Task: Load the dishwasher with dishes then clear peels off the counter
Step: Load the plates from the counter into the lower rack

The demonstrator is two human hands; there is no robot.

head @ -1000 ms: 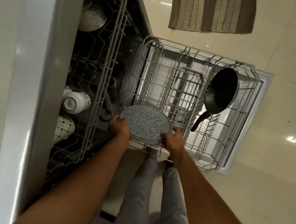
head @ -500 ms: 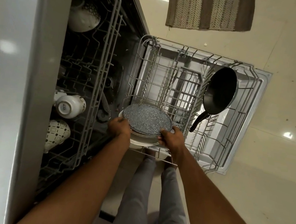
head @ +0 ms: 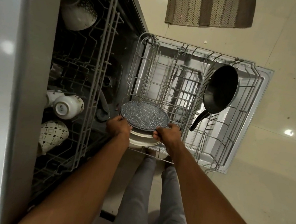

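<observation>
two hands grip a stack of plates at the near edge of the pulled-out lower rack: left hand and right hand curl fingers round the speckled plate on top, white plates beneath. bare wire slots lie just beyond. a black pan leans far right.

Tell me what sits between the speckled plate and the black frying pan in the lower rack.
Only bare wire tines of the lower rack, seen from the head camera.
</observation>
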